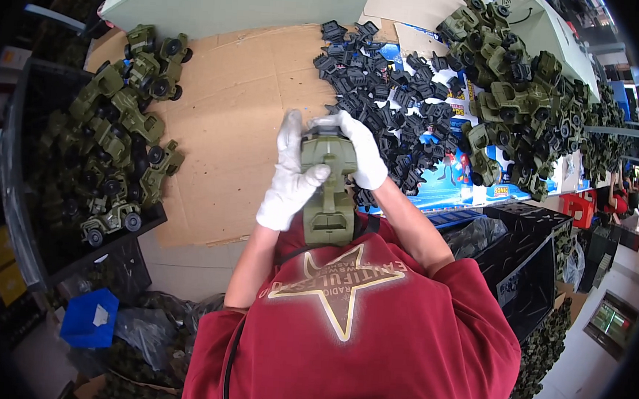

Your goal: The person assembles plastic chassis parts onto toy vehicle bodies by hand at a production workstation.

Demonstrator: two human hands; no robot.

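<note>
Close to my body, above the table's near edge, I hold an olive-green toy truck (329, 200) in both hands. My left hand (288, 186), in a white glove, is closed along its left side, with the thumb lying on top. My right hand (365, 152), also gloved, curls round the far end and right side. A dark piece (327, 130) shows at that far end under the right fingers; whether it is joined to the truck I cannot tell. Just beyond my right hand lies a spread of small black plastic parts (385, 83).
Brown cardboard (231, 84) covers the table. Green toy trucks fill a black crate (139, 225) on the left. More green trucks (516, 102) are heaped at the right. A blue bin (91, 317) stands low at left, and a black crate (530, 278) at lower right.
</note>
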